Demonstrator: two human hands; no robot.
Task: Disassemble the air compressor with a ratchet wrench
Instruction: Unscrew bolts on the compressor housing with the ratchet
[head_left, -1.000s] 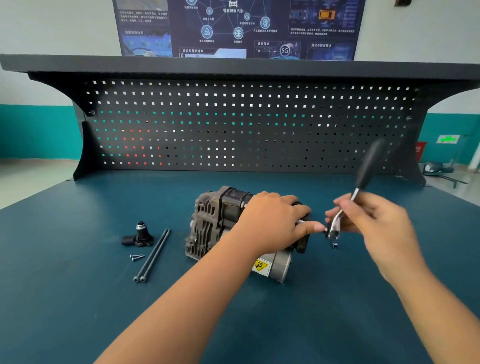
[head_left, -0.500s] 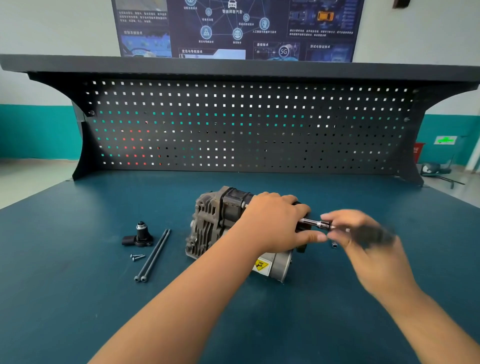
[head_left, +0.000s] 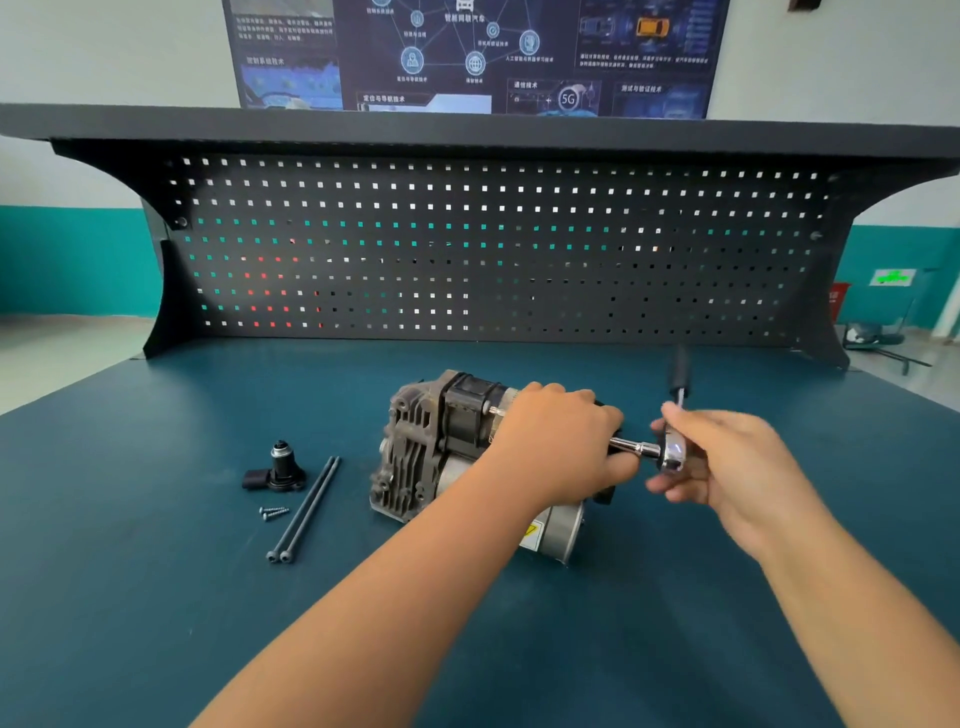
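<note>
The grey, finned air compressor (head_left: 415, 457) lies on its side in the middle of the blue bench. My left hand (head_left: 561, 447) grips its right half from above and hides that end. My right hand (head_left: 727, 462) holds the ratchet wrench (head_left: 670, 452) by its chrome head. The wrench's extension bar runs left under my left thumb to the compressor's right end. Its black handle (head_left: 679, 371) points up and away from me, blurred.
Left of the compressor lie two long black bolts (head_left: 306, 512), two small screws (head_left: 272, 513) and a black removed fitting (head_left: 278, 470). A dark pegboard (head_left: 493, 249) with a shelf above closes off the back of the bench (head_left: 156, 623).
The wrench handle swung down to the right half a second ago and now points up again. My left hand has stayed on the compressor.
</note>
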